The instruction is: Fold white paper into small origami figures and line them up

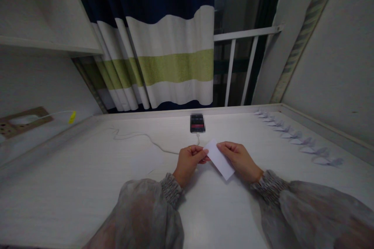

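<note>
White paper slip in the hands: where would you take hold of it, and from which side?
Probably pinch the paper slip at its near short end, coming in from the wearer's side. It is a thin flat rectangle angled away. The left hand and right hand already pinch the long edges of its far half, so only the near end sticks out free.

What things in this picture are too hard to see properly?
All in the head view:
- Phone: the screen is pixel-blurred, so nothing is readable.
- Paper slip: parts of its edges are covered by fingers of the left hand and right hand. Its underside faces away.
- Row of folded papers: too small and dim to tell their shape.
- Wall socket: cut off by the left edge.
</note>
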`<state>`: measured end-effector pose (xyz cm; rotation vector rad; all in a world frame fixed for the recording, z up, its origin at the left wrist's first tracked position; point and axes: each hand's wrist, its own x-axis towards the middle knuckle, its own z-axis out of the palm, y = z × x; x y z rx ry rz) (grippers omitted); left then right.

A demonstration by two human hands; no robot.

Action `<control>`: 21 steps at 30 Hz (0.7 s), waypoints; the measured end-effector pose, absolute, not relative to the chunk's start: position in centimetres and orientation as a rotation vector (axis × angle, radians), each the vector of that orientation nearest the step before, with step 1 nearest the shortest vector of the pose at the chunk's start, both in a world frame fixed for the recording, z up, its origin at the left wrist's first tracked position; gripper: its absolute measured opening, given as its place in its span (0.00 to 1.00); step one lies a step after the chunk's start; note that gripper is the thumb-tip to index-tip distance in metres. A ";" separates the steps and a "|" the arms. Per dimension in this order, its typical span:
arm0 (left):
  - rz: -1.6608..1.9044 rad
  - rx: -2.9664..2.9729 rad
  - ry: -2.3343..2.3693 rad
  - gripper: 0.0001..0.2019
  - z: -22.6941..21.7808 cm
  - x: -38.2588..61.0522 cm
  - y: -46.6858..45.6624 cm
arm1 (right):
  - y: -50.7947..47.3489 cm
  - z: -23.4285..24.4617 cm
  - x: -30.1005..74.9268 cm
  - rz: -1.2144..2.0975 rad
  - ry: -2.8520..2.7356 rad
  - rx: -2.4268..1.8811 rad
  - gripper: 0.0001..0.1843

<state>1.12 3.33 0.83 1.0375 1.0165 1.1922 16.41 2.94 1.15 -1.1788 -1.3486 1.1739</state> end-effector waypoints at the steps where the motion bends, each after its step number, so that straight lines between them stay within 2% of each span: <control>1: 1.188 1.040 1.008 0.12 0.8 1.1 3.3 | 3.0 1.1 16.4 1.165 -1.355 -1.182 0.17; 10: 1.151 1.045 0.957 0.11 1.0 1.0 3.2 | 3.1 1.3 16.5 1.135 -1.400 -1.206 0.18; 21: 1.302 0.994 1.042 0.10 0.9 1.0 3.7 | 3.2 1.0 16.6 1.200 -1.426 -1.203 0.22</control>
